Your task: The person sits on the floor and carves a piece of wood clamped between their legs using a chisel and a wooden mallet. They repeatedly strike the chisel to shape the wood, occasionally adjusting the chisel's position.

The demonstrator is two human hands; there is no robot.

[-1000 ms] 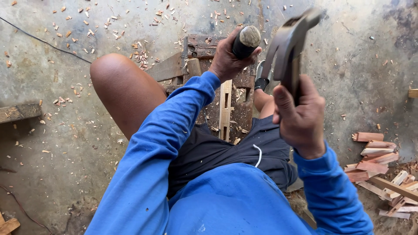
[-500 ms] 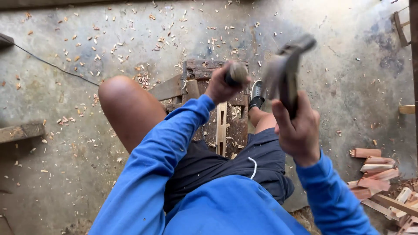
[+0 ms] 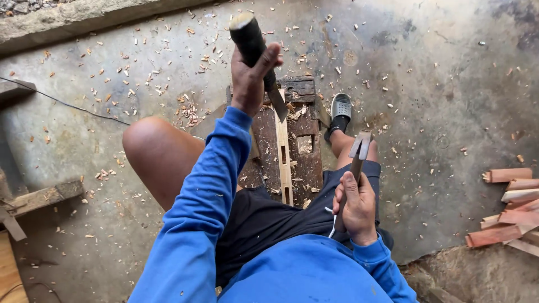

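Note:
My left hand (image 3: 251, 81) grips a chisel (image 3: 248, 35) by its dark round handle. The chisel is lifted, and its metal blade points down over a pale wooden strip (image 3: 284, 168). The strip has small rectangular slots cut in it and lies lengthwise on a dark worn wooden block (image 3: 306, 163) between my knees. My right hand (image 3: 357, 209) holds a hammer (image 3: 360, 148) low beside my right thigh, its head up and just right of the block. I wear blue sleeves and black shorts.
Wood chips litter the concrete floor (image 3: 426, 84). A pile of reddish wood pieces (image 3: 508, 207) lies at the right. My sandalled foot (image 3: 340, 108) rests beside the block. A plank (image 3: 42, 196) and a thin cable (image 3: 62, 102) lie at the left, with a concrete ledge (image 3: 84, 17) along the top.
The hammer has come down from its raised position to beside my thigh. My left hand has lifted the chisel up and away from the strip.

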